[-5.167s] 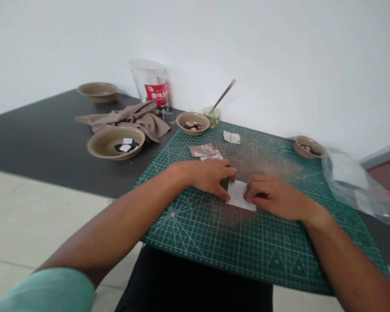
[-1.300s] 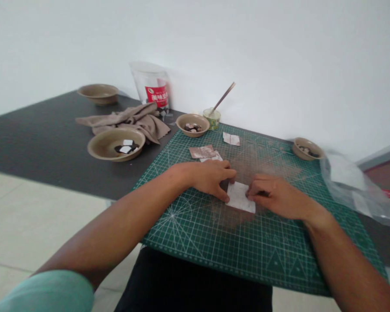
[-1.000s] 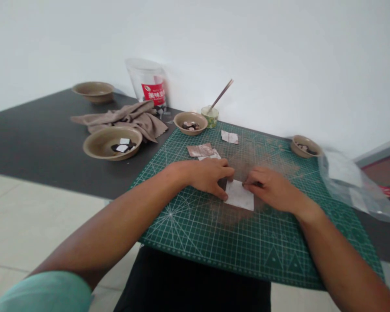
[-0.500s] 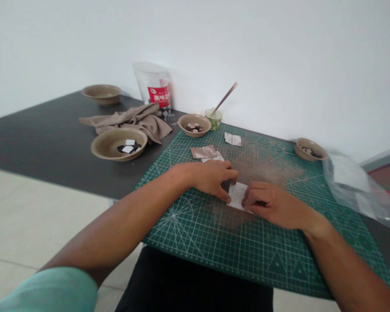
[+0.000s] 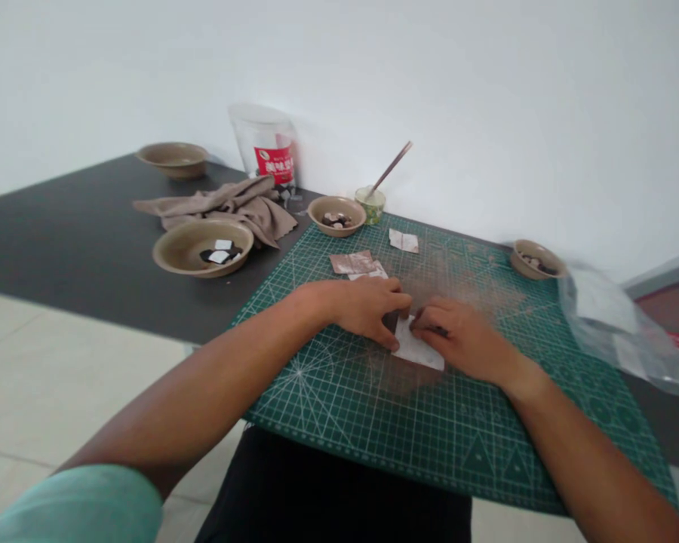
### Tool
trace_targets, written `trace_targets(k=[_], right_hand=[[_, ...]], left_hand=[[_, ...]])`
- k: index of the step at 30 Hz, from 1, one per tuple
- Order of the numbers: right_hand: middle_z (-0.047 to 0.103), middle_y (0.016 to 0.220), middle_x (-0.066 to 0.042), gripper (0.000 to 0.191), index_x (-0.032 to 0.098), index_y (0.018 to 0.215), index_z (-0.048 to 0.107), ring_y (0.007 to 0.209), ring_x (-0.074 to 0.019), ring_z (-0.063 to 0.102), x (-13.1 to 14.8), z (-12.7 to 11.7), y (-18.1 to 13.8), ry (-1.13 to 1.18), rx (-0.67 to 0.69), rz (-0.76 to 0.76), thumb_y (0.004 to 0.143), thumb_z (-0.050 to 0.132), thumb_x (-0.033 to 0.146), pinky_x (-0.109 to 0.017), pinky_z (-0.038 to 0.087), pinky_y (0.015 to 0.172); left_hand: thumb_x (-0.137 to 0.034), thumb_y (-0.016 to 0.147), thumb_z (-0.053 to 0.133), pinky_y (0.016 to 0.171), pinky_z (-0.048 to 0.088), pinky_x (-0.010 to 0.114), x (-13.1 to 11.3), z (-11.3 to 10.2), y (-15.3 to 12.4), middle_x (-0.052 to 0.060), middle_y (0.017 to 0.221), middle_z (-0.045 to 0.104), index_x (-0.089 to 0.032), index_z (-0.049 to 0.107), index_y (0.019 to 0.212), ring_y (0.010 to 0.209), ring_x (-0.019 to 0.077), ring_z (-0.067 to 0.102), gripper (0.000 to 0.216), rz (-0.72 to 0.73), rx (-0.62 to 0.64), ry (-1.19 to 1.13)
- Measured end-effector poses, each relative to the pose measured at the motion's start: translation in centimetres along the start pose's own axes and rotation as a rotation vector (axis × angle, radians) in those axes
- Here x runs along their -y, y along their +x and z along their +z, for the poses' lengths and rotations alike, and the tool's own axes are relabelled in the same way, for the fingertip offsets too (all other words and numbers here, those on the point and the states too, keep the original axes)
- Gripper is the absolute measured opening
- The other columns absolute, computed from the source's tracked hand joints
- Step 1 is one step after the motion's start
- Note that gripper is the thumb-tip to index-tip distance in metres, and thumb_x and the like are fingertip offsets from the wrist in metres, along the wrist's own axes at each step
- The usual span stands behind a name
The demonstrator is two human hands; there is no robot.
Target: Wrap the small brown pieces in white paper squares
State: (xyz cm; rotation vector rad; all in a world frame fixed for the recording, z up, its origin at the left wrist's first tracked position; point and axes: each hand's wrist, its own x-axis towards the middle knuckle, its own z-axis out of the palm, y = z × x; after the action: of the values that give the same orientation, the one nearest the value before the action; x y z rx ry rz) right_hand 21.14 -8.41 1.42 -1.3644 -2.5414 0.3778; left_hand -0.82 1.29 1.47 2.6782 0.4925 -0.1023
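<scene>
Some white paper (image 5: pixel 417 351) lies on the green mat (image 5: pixel 373 441), the left hand (image 5: pixel 369 309) spread at its edge, the right hand (image 5: pixel 467 341) bunched on it; I can't tell what it pinches. Brown dust (image 5: pixel 465 288) hints some rubbing is done; more may be left.

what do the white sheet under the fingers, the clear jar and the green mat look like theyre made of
White sheet: probably paper, matte; thin and straight-edged.
Clear jar: likely plastic, smooth; see-through walls, though glass is possible.
Green mat: probably vinyl or similar plastic, matte; thin slab, printed white grid, little glare.
</scene>
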Motion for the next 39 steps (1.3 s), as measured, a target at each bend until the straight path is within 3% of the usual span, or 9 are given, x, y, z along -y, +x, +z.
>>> trace_targets(k=[3, 6, 9, 12, 18, 24, 30, 35, 39], right_hand=[[0.065, 0.085, -0.003, 0.013, 0.020, 0.085, 0.067, 0.082, -0.0180, 0.059, -0.3, -0.7, -0.2, 0.003, 0.045, 0.021, 0.094, 0.058, 0.020, -0.033, 0.043, 0.076], [0.066, 0.087, -0.002, 0.014, 0.022, 0.087, 0.068, 0.084, -0.0175, 0.060, 0.1, -0.8, -0.7, 0.078, 0.151, -0.053, 0.095, 0.056, 0.019, -0.033, 0.044, 0.079], [0.067, 0.093, -0.003, 0.015, 0.022, 0.090, 0.068, 0.088, -0.0185, 0.060, 0.3, -0.1, -0.5, 0.052, 0.090, -0.058, 0.096, 0.055, 0.019, -0.035, 0.043, 0.082], [0.066, 0.090, -0.004, 0.013, 0.021, 0.086, 0.066, 0.084, -0.0190, 0.059, -0.3, -0.2, -0.2, -0.022, -0.002, 0.032, 0.095, 0.057, 0.021, -0.034, 0.043, 0.077], [0.067, 0.087, -0.002, 0.014, 0.022, 0.087, 0.067, 0.083, -0.0167, 0.060, 0.2, -0.8, -0.9, 0.098, 0.146, -0.065, 0.095, 0.057, 0.018, -0.033, 0.042, 0.079], [0.064, 0.088, -0.004, 0.012, 0.020, 0.086, 0.067, 0.084, -0.0186, 0.059, -0.5, -0.4, -0.5, 0.040, 0.004, 0.046, 0.094, 0.058, 0.019, -0.033, 0.044, 0.076], [0.064, 0.089, -0.003, 0.009, 0.022, 0.088, 0.065, 0.086, -0.0178, 0.059, 0.3, -0.1, -0.8, 0.153, 0.110, -0.022, 0.094, 0.059, 0.019, -0.033, 0.045, 0.080], [0.061, 0.086, -0.003, 0.010, 0.020, 0.086, 0.063, 0.082, -0.0185, 0.057, 0.1, -0.1, -0.3, 0.041, 0.001, 0.093, 0.095, 0.059, 0.023, -0.032, 0.043, 0.073], [0.062, 0.087, -0.002, 0.009, 0.020, 0.086, 0.063, 0.082, -0.0170, 0.058, 0.0, -0.3, -0.9, 0.133, 0.101, 0.042, 0.094, 0.059, 0.021, -0.031, 0.044, 0.075]], left_hand=[[-0.060, 0.078, 0.067, 0.095, 0.041, 0.037, 0.0, 0.0, 0.0, 0.007, 0.122, 0.053, -0.028, 0.058, 0.121, 0.110, 0.0266, 0.054, 0.055, -0.009, 0.014, -0.019], [-0.059, 0.079, 0.066, 0.093, 0.042, 0.038, -0.1, -0.1, -0.1, 0.007, 0.122, 0.053, -0.027, 0.058, 0.120, 0.108, 0.0270, 0.055, 0.052, -0.002, 0.014, -0.009], [-0.059, 0.079, 0.065, 0.092, 0.042, 0.038, -0.1, 0.0, -0.1, 0.007, 0.120, 0.054, -0.026, 0.058, 0.119, 0.106, 0.0262, 0.055, 0.052, 0.011, 0.002, 0.007], [-0.061, 0.078, 0.066, 0.093, 0.042, 0.037, 0.0, 0.0, 0.0, 0.008, 0.121, 0.053, -0.026, 0.058, 0.119, 0.109, 0.0268, 0.055, 0.054, 0.009, -0.003, 0.004], [-0.060, 0.079, 0.065, 0.094, 0.042, 0.039, -0.1, 0.0, 0.0, 0.007, 0.122, 0.053, -0.027, 0.058, 0.120, 0.110, 0.0276, 0.055, 0.053, 0.006, 0.017, 0.001], [-0.059, 0.078, 0.067, 0.095, 0.041, 0.037, -0.1, 0.0, -0.1, 0.007, 0.123, 0.053, -0.027, 0.058, 0.119, 0.110, 0.0269, 0.054, 0.053, -0.012, 0.003, 0.000], [-0.061, 0.079, 0.066, 0.091, 0.042, 0.037, 0.0, 0.0, 0.0, 0.007, 0.120, 0.054, -0.026, 0.058, 0.118, 0.107, 0.0265, 0.056, 0.053, 0.010, 0.011, 0.010], [-0.061, 0.079, 0.065, 0.091, 0.042, 0.037, 0.2, 0.2, -0.1, 0.007, 0.120, 0.053, -0.026, 0.058, 0.118, 0.107, 0.0267, 0.055, 0.053, 0.010, -0.018, 0.010], [-0.061, 0.080, 0.063, 0.092, 0.042, 0.037, 0.0, 0.0, -0.1, 0.007, 0.121, 0.053, -0.027, 0.057, 0.119, 0.108, 0.0267, 0.055, 0.052, 0.007, 0.008, 0.002]])
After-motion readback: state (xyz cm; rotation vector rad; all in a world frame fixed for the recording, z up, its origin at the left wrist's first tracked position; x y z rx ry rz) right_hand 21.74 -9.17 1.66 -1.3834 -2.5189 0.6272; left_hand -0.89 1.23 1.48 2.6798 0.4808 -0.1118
